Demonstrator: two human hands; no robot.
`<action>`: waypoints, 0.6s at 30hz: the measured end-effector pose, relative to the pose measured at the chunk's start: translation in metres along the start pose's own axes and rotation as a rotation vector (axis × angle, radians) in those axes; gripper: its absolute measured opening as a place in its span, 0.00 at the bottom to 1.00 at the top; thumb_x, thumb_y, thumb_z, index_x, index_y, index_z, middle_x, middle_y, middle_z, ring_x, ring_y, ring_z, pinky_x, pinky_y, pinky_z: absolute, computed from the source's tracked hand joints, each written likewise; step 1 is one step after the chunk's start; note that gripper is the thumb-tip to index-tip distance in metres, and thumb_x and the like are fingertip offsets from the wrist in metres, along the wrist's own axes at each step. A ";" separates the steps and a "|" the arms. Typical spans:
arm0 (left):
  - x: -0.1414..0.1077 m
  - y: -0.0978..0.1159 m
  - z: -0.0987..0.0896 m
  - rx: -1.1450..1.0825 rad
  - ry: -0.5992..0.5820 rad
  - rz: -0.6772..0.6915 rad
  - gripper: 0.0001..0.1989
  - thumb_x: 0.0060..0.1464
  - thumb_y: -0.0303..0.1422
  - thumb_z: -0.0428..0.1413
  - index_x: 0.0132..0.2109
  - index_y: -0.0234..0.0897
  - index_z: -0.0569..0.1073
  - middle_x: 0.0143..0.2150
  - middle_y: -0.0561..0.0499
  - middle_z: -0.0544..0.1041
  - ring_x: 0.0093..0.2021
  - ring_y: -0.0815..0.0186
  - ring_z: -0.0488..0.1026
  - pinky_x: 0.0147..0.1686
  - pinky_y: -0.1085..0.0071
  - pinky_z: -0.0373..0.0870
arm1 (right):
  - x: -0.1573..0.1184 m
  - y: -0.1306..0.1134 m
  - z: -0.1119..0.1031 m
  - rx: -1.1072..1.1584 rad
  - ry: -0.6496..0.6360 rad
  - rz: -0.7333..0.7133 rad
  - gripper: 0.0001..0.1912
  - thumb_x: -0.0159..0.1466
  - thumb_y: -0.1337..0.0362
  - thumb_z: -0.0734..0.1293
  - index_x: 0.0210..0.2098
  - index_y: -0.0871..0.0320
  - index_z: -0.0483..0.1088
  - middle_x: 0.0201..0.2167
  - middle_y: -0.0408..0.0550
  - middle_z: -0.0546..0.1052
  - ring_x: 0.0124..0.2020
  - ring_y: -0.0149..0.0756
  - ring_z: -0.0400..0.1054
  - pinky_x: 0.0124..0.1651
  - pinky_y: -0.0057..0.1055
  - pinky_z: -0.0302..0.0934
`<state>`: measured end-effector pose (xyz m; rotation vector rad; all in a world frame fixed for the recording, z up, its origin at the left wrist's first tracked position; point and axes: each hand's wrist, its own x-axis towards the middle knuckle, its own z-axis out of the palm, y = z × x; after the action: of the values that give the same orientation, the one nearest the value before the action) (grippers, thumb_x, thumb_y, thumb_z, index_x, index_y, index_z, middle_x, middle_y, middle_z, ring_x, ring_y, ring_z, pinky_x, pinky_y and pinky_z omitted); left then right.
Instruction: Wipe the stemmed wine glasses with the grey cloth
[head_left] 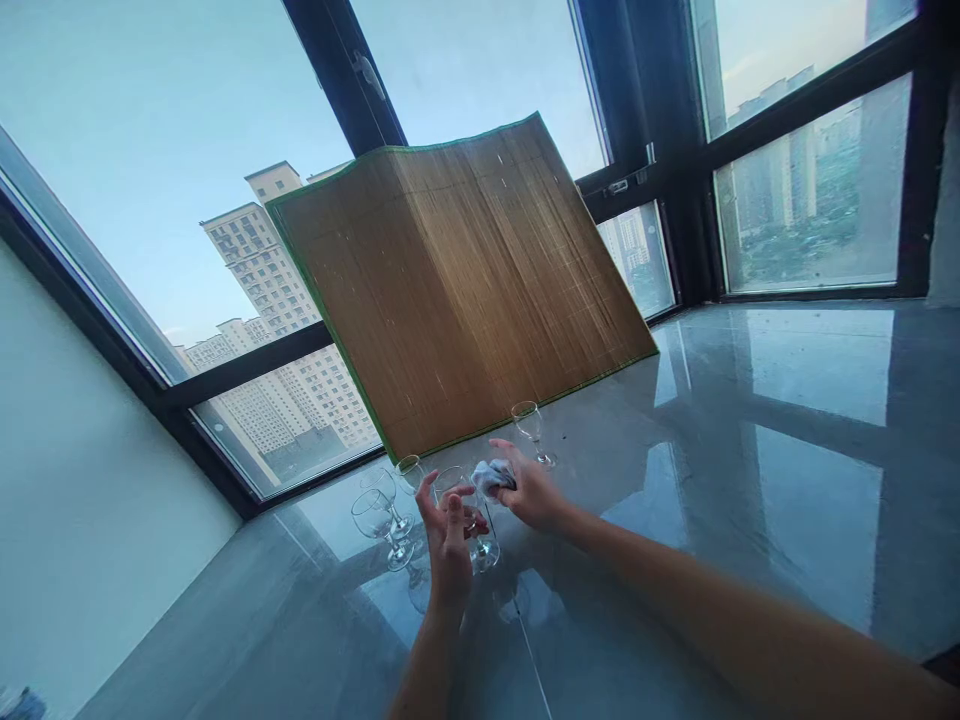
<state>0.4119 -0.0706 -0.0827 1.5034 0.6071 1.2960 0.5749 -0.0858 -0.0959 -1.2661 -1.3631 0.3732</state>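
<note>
My left hand (448,540) is curled around a clear stemmed wine glass (486,556), its fingers at the bowl and stem. Part of that glass is hidden behind the fingers, while its foot rests on the glossy grey surface. My right hand (531,492) grips a bunched white and grey cloth (492,477) close to the right of the glass's bowl. Left of my left hand, several more wine glasses (373,514) stand upright in a cluster. Another wine glass (529,422) stands just beyond my right hand.
A brown woven mat (465,290) with green edging leans against the windows behind the glasses. Dark window frames (255,365) run along the back and right. A pale wall (90,450) rises on the left. The shiny grey surface (720,480) reflects the windows.
</note>
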 end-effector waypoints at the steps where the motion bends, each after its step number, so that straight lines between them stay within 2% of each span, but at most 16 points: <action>1: 0.000 0.000 0.000 -0.014 0.002 -0.001 0.27 0.62 0.52 0.53 0.62 0.50 0.55 0.45 0.49 0.75 0.27 0.72 0.71 0.29 0.73 0.72 | 0.000 -0.001 0.000 -0.006 0.002 -0.001 0.37 0.57 0.67 0.69 0.65 0.59 0.56 0.33 0.43 0.74 0.34 0.37 0.68 0.40 0.31 0.59; 8: 0.000 -0.003 0.000 -0.080 -0.007 -0.030 0.25 0.62 0.53 0.53 0.58 0.50 0.56 0.41 0.53 0.75 0.23 0.74 0.69 0.24 0.77 0.67 | -0.001 -0.006 -0.001 -0.020 0.005 -0.017 0.36 0.57 0.68 0.69 0.64 0.59 0.58 0.32 0.43 0.75 0.33 0.37 0.68 0.39 0.31 0.58; 12: 0.001 -0.006 0.000 -0.090 -0.011 -0.016 0.22 0.62 0.53 0.53 0.55 0.49 0.55 0.39 0.54 0.75 0.21 0.75 0.67 0.21 0.78 0.64 | -0.001 -0.007 -0.001 -0.011 0.016 -0.019 0.36 0.57 0.68 0.70 0.64 0.59 0.59 0.36 0.45 0.76 0.35 0.37 0.69 0.41 0.31 0.59; 18: 0.001 -0.008 0.000 -0.089 -0.021 -0.009 0.23 0.63 0.53 0.51 0.58 0.50 0.56 0.39 0.54 0.75 0.20 0.75 0.67 0.20 0.77 0.65 | -0.001 -0.007 -0.001 -0.041 0.016 -0.030 0.35 0.57 0.68 0.70 0.63 0.58 0.60 0.36 0.45 0.76 0.35 0.37 0.68 0.41 0.31 0.59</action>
<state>0.4135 -0.0668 -0.0892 1.4377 0.5355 1.2824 0.5722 -0.0896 -0.0900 -1.2778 -1.3805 0.3151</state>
